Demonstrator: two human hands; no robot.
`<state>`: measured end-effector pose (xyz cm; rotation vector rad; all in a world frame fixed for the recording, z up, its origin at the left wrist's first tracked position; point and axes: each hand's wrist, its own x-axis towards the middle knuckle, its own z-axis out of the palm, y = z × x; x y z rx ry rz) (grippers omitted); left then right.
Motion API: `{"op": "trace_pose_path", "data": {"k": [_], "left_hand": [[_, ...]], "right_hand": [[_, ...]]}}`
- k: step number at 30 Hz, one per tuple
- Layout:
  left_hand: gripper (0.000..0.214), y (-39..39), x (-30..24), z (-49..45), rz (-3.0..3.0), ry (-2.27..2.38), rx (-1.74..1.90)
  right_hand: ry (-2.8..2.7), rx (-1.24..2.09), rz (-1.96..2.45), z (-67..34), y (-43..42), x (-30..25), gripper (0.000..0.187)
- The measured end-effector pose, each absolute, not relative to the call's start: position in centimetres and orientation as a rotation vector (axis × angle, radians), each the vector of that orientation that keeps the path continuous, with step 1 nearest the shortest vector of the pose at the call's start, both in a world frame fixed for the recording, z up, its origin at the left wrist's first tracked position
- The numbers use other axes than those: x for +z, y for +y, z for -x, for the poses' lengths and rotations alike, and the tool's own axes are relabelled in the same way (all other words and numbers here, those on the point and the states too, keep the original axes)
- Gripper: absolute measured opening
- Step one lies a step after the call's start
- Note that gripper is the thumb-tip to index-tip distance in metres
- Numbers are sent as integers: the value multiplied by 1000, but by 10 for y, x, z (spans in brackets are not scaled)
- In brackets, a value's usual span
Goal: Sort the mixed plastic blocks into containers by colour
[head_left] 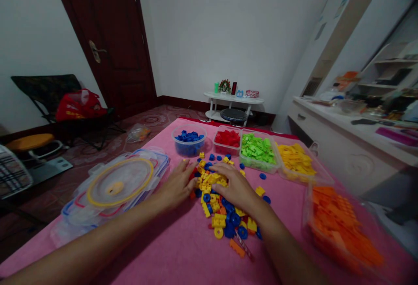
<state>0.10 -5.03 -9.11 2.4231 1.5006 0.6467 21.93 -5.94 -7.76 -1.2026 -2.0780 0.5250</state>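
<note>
At the centre of the frame, my left hand [176,186] and right hand [235,188] rest with fingers spread flat, gripping nothing, on a loose pile of yellow, blue and orange plastic building bricks [218,202]. The pile lies on the pink cloth-covered counter [183,250].

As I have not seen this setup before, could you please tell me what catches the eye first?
Both hands, left and right, rest on a brick pile mid-table. Behind it stand tubs of blue, red, green and yellow bricks, with orange bricks at right.
</note>
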Motion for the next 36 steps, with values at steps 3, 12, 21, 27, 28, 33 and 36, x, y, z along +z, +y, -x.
{"op": "trace_pose_path", "data": {"k": [3, 12, 21, 27, 28, 33, 36], "left_hand": [[48, -60, -107, -10, -2385, 1485, 654], [47, -39, -100, -69, -2439, 1072, 769], [49, 3, -81, -94, -2085, 943, 575], [36, 6, -88, -80, -1955, 977, 646], [35, 8, -85, -75, -1985, 985, 658], [28, 12, -46, -42, -2300, 1138, 444], [19, 2, -18, -25, -2425, 1183, 50]], "right_hand": [[-2206, 504, 1217, -220, -62, -80, 48], [-2207, 453, 1532, -257, -52, -63, 29], [-2134, 202, 1759, -278, -51, -57, 28], [-2143, 210, 1497, -246, -53, -68, 41], [-2154, 215, 1465, -241, -53, -71, 48], [-2208, 269, 1410, -233, -53, -80, 54], [-2211, 273, 1418, -230, -54, -77, 46]]}}
